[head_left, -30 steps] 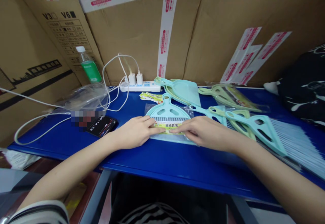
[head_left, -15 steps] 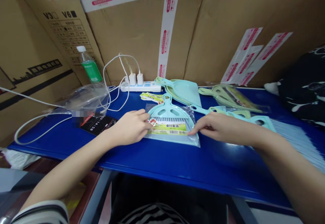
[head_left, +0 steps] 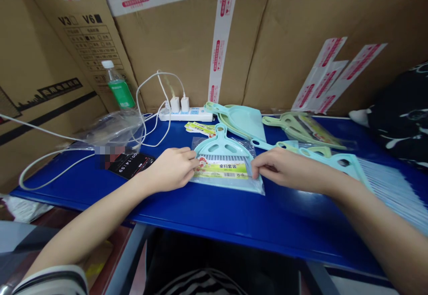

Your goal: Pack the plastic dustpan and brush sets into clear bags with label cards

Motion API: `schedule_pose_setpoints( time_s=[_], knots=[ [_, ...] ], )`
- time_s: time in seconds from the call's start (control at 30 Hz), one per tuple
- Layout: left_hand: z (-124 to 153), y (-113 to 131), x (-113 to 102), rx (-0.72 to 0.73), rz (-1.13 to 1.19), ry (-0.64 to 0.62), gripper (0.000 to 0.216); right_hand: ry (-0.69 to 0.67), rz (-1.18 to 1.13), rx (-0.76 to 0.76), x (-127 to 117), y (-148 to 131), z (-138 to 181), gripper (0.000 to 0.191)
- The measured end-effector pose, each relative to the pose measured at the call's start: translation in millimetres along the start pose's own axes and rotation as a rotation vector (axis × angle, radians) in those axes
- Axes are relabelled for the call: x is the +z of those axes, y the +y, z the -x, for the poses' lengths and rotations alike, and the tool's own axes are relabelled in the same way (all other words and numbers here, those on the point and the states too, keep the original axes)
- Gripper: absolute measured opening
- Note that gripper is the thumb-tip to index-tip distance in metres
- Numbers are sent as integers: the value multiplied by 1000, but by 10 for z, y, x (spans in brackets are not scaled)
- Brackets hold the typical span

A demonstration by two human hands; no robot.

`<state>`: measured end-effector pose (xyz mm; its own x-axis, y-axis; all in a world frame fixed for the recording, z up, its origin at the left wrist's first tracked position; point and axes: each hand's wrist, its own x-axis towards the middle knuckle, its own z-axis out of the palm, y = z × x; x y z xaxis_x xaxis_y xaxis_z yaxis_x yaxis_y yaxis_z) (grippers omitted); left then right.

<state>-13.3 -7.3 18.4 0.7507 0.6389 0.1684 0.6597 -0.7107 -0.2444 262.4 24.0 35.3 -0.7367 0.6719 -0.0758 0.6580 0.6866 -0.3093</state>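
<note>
Dustpan-and-brush set [head_left: 223, 170], bagged, on tabletop [head_left: 214, 219]; my left hand [head_left: 177, 168] and right hand [head_left: 281, 168] curled at opposite edges, any pinch unclear.

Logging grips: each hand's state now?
Left hand: curled at left edge of bagged dustpan-and-brush set; grip unclear.
Right hand: curled at its right edge; grip unclear.

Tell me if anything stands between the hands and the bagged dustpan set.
Nothing visible: the left hand is at the left edge of the bagged dustpan set, the right hand at its right edge. The stacked dustpans lie behind it, not between.
</note>
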Motion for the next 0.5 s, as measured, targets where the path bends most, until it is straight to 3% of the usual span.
schedule_pose_setpoints(
  time_s=[0.5],
  knots=[
    [-8,3,24,26,-33,5,21,33,13,-57,58,8,-26,26]
  ],
)
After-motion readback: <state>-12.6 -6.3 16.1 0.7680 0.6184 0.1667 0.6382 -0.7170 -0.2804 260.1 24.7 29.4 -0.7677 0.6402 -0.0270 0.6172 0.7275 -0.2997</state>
